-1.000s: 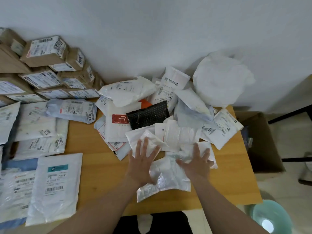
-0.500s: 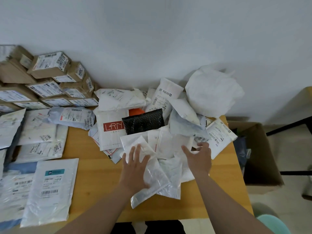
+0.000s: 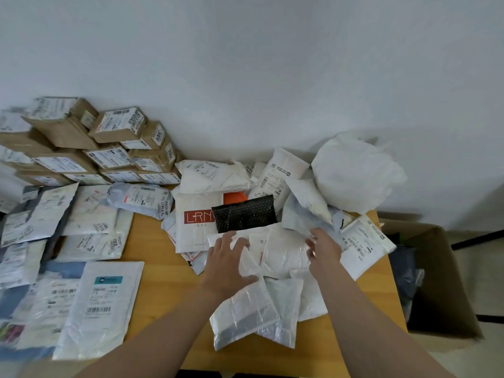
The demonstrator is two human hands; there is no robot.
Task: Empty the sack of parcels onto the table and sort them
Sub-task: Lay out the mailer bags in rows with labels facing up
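Far left: cardboard boxes (image 3: 109,148) stacked against wall (image 3: 245,77), about ten showing (stack hides more). Flat mailers (image 3: 95,309) laid out in front, too overlapped to count. Left hand (image 3: 227,264), fingers spread, presses white poly mailer (image 3: 245,315) on table (image 3: 152,241), near front edge: light, limp, slippery; take by edge. One black bubble mailer (image 3: 244,214) in unsorted heap (image 3: 283,252) behind. Right hand (image 3: 324,249) at heap, fingers part-curled, pinch unclear. One white sack (image 3: 354,173), slumped.

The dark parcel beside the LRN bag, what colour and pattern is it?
The parcel is black with small pale dots, clearest in the head view.
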